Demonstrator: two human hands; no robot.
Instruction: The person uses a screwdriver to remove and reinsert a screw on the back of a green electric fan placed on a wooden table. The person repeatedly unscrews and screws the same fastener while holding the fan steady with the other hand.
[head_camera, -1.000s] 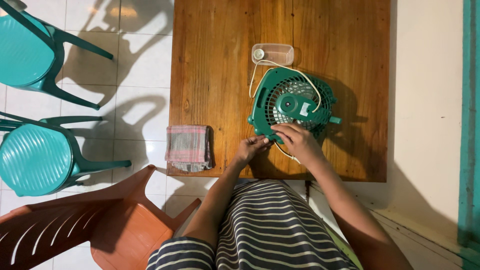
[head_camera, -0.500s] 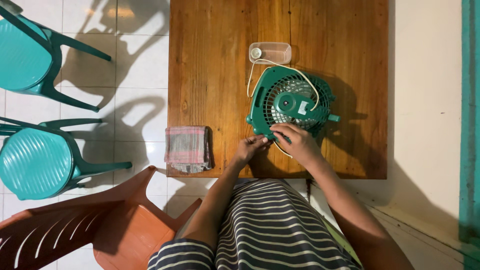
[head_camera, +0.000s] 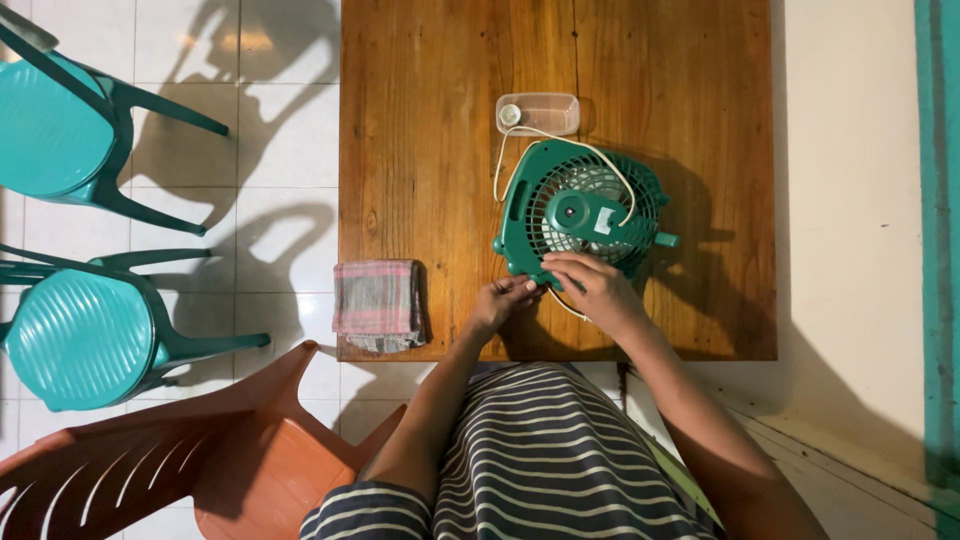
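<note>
- Head view, looking straight down: my two hands meet at the near edge of a green fan that lies flat on the wooden table, right of the frame's centre.
- My left hand has its fingertips pinched at the fan's lower left corner, touching the green frame.
- My right hand lies curled over the fan's lower rim, fingers bent down onto it; what they grip under the knuckles I cannot tell.
- The fan's white cord loops from its upper left side around over the grille.
- A small clear plastic tub sits just above the fan, with a small round white piece in it.
- A folded checked cloth lies at the table's lower left corner, well apart from my hands.
- Two teal chairs stand at the left of the frame, an orange chair in the lower left.
</note>
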